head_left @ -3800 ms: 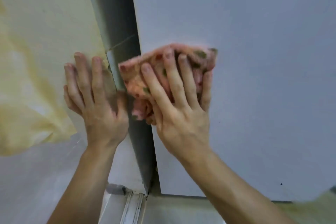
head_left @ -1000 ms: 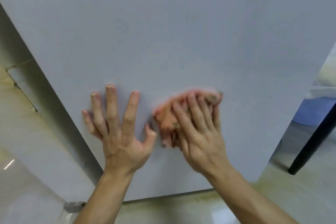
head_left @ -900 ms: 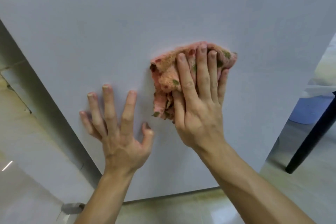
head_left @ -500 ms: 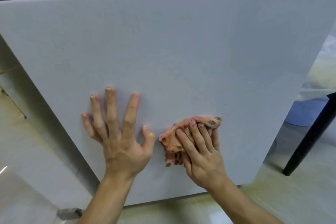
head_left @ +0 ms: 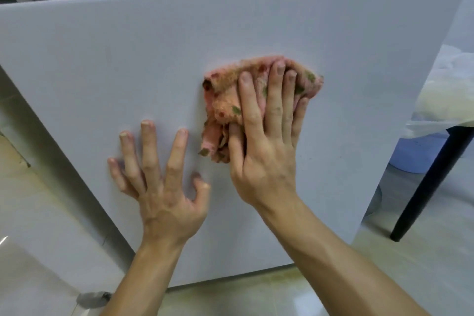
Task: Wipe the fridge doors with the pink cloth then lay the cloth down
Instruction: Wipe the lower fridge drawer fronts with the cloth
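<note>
Wiping step in hand. Right hand [head_left: 266, 156] presses the bunched pink cloth [head_left: 225, 100] against the fridge door [head_left: 128, 59], mid-panel, fingers straight and close together on top of it. Left hand [head_left: 164, 187] braced bare just beside, fingers spread. Next, I'd judge: sweep the remaining panel with firm pressure; laying down comes later

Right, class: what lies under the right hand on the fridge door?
The pink cloth, pressed against the fridge door by the right hand. Its left part and top edge show; the rest, and the door behind, are covered.
</note>
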